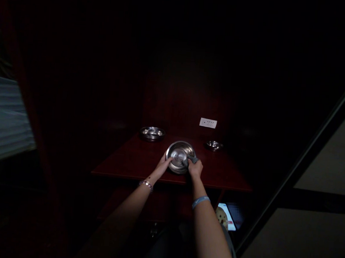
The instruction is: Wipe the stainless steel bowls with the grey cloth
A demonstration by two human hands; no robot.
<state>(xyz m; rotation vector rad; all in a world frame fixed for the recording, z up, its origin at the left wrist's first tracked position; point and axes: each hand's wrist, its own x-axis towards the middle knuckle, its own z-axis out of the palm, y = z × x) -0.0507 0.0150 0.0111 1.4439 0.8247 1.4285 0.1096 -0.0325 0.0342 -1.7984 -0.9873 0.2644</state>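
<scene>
A round steel bowl point(179, 157) is held tilted above the front of a dark red shelf point(129, 163), its inside facing the camera. My left hand point(162, 166) grips the bowl's left rim, with the thumb over the edge. At the bowl's right side, my right hand point(195, 167) is closed on a grey cloth point(190, 160), which touches the inside of the bowl. Behind and to the left stands a wider steel dish point(152, 133). A small steel bowl point(214, 145) sits at the back right of the shelf.
A white socket plate point(208, 123) is on the back wall. Below the shelf at the right is a lit screen point(227, 217) with a round spotted item point(221, 216) beside it. Pale slatted material point(8, 115) shows at the far left.
</scene>
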